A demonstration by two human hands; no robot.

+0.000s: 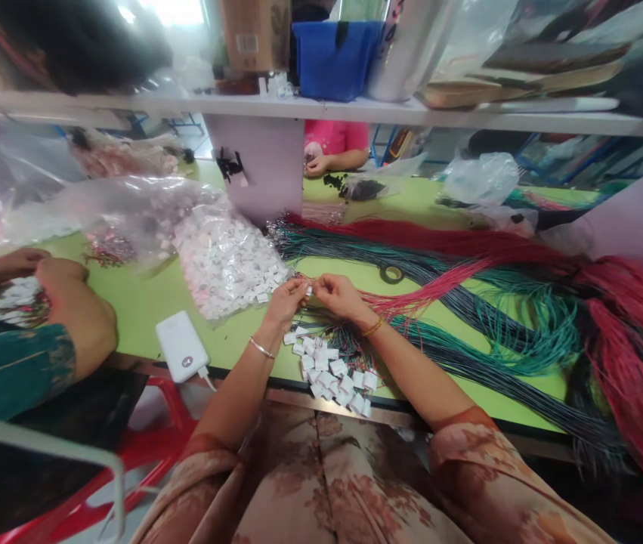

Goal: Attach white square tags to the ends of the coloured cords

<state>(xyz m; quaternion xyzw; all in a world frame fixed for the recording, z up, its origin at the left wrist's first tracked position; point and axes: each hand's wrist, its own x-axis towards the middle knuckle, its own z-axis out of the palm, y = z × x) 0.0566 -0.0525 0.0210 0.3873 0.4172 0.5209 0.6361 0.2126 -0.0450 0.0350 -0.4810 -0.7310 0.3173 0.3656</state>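
Note:
My left hand pinches a small white plastic connector at the middle of the green table. Close beside it, my right hand is closed with thumb and finger together at the connector; what lies between those fingertips is too small to make out, perhaps a thin wire end. Below both hands lies a pile of white connectors with wires attached. An open clear bag of white connectors rests left of my left hand. Red wires run rightward from behind my right hand.
Dark wires and a large red bundle cover the right side. A tape roll lies behind my right hand. A white power bank sits front left. Co-workers' arms show at left and across. A shelf spans above.

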